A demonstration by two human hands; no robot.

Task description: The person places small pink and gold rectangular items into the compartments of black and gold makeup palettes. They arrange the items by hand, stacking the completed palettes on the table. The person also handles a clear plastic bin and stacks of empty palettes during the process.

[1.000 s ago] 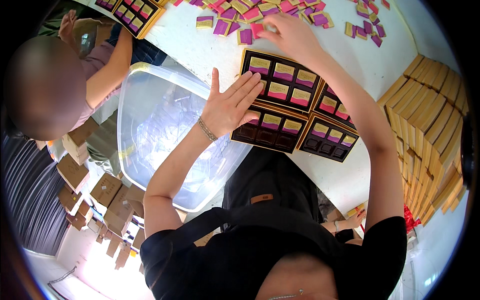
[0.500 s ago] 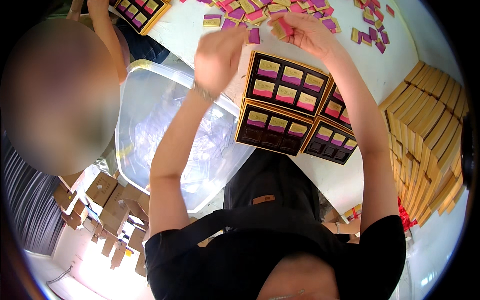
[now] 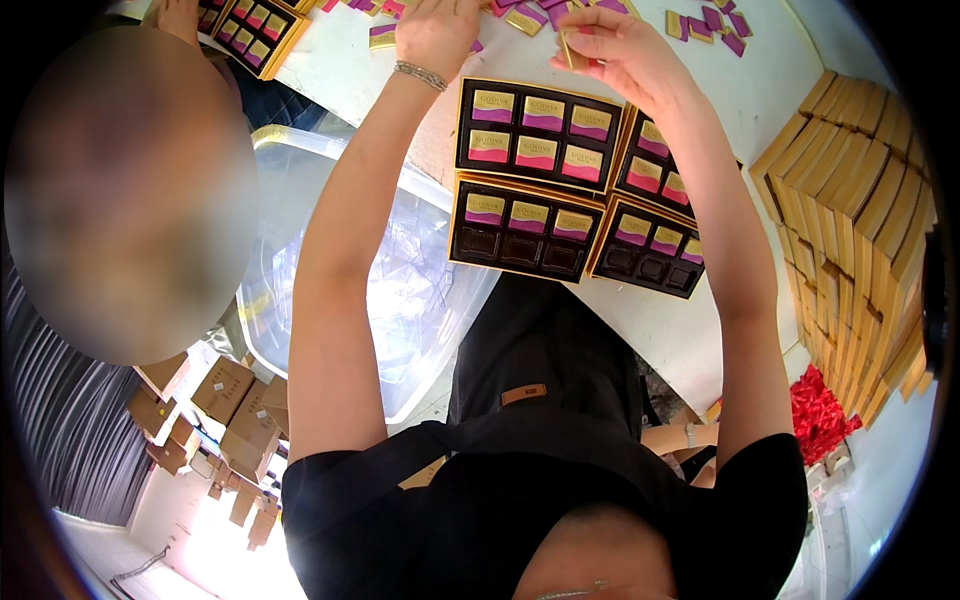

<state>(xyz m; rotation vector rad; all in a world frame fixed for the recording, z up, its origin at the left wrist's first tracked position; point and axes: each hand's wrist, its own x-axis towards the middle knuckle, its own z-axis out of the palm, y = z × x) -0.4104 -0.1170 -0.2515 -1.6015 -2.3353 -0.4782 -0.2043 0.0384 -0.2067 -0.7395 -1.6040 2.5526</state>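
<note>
My right hand (image 3: 632, 62) pinches a small wrapped chocolate square (image 3: 572, 50), seen nearly edge-on, above the far side of the table. My left hand (image 3: 437, 38) reaches over the scattered gold, purple and pink chocolates (image 3: 525, 18); its fingertips are hidden at the upper edge. Closer to me, a far-left box (image 3: 612, 140) holds a purple row and a pink row. The near-left box (image 3: 453, 222) has three purple-and-gold pieces in its far row and three bare wells in its near row. The near-right box (image 3: 640, 280) looks alike. My right forearm partly covers the far-right box (image 3: 655, 160).
Left of the table stands a clear plastic bin (image 3: 262, 300) with loose transparent pieces inside. A person sits at the far left near another filled box (image 3: 245, 35). Stacked gold boxes (image 3: 850, 200) rise on the right, with red crinkled material (image 3: 822, 415) below them.
My left hand has moved farther out over the loose chocolates. The chocolate in my right hand has turned from its pink face to its edge. The whole view has shifted slightly.
</note>
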